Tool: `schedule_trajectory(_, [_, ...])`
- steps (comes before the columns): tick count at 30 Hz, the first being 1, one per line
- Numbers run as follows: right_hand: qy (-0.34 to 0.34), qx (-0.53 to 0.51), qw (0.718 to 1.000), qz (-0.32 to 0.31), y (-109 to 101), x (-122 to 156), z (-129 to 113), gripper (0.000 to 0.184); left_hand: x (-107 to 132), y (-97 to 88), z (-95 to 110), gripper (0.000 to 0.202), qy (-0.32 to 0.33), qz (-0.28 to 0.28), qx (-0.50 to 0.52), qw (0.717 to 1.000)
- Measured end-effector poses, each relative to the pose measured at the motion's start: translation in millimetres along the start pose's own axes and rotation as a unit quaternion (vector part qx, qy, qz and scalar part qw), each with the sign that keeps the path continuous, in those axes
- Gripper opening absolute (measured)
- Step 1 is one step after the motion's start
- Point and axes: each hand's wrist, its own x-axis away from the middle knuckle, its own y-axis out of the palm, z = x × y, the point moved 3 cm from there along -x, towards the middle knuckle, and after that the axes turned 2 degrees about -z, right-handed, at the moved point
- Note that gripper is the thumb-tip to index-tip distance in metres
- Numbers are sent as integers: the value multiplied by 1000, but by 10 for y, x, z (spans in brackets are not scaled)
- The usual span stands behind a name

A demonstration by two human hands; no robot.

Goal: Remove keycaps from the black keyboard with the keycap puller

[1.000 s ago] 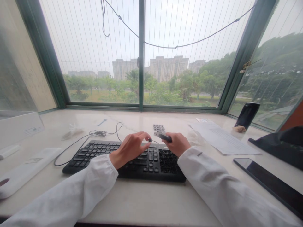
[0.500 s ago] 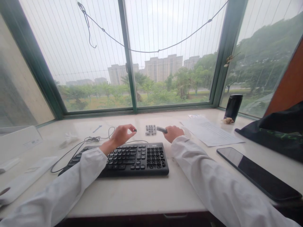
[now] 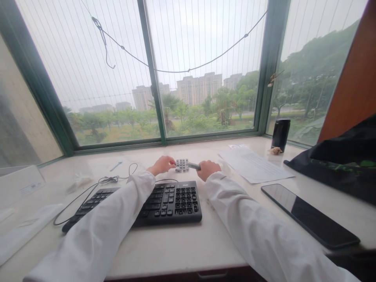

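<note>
My left hand (image 3: 163,165) reaches over the back of the black keyboard (image 3: 170,217), its fingers drawn together at the left edge of a small block of loose keycaps (image 3: 182,163). What lies between those fingertips is hidden. My right hand (image 3: 209,170) is closed around a short grey bar-shaped tool (image 3: 194,166), whose tip points left and comes close to the right side of the keycaps. The keycaps sit in rows on the white surface behind the keyboard. On the keyboard's number pad, the sockets appear bare, without caps.
A black phone (image 3: 308,213) and a printed paper sheet (image 3: 255,164) lie to the right. Behind them stand a dark can (image 3: 281,135) and a black bag (image 3: 337,160). The keyboard cable (image 3: 110,179) is bundled at left, near a small blue-grey stick (image 3: 116,166).
My left hand, which held a black keycap in a pinch, has moved right to the keycap block. The right hand still grips the tool beside it. The camera view has shifted slightly.
</note>
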Motion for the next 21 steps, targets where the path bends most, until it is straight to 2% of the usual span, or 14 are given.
schedule_trajectory(21, [-2,-2,1000,-17,58,-27,-2,29,-156,126,23,18,4,-27,-25,999])
